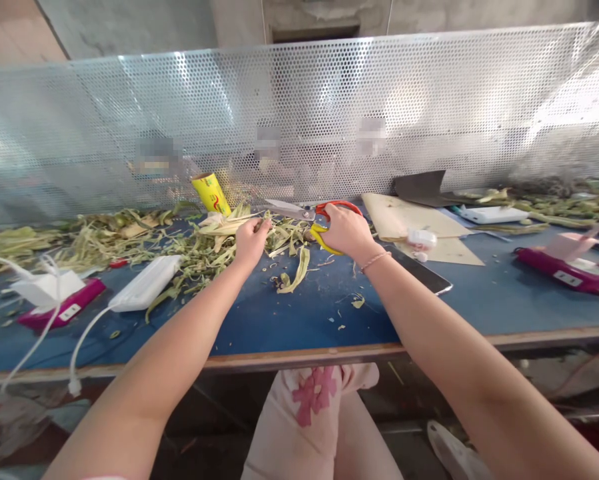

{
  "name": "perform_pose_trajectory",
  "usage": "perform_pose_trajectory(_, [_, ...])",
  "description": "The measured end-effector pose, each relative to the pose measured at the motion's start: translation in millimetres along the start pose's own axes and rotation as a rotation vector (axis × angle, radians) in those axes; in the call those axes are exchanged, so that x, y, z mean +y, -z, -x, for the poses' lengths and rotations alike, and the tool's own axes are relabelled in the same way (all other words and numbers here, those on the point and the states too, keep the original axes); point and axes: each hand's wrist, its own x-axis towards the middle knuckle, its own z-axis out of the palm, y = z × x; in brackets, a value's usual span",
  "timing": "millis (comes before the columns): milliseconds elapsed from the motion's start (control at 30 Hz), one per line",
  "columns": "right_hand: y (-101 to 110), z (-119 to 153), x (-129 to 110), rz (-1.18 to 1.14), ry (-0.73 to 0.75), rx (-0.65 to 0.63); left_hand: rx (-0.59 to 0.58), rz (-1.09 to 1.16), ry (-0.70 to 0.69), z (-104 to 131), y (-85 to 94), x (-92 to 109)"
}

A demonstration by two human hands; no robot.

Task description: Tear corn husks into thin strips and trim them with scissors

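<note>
My right hand grips a pair of scissors with one red and one yellow handle loop. The blades are spread and point left, just above and beside my left fingertips. My left hand is closed in a pinch on a small piece of dried plant, mostly hidden by the fingers. Around and behind it lies a heap of pale green dried plant stalks and leaves. One loose curled leaf rests on the blue tabletop between my arms.
A yellow tube leans behind the heap, before a perforated metal screen. Left are a white power bank with a cable and a magenta socket block. Rightward lie a phone, cardboard, an earbud case and another magenta block.
</note>
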Motion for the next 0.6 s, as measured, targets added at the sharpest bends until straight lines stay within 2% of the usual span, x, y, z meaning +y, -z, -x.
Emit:
perform_pose_trajectory(200, [2.2, 2.9, -5.2, 0.075, 0.07, -0.017, 0.011, -0.013, 0.002, -0.2, 0.2, 1.0])
perform_pose_trajectory(600, [-2.6, 3.6, -4.9, 0.08, 0.115, 0.012, 0.016, -0.026, 0.005, 0.1, -0.4, 0.6])
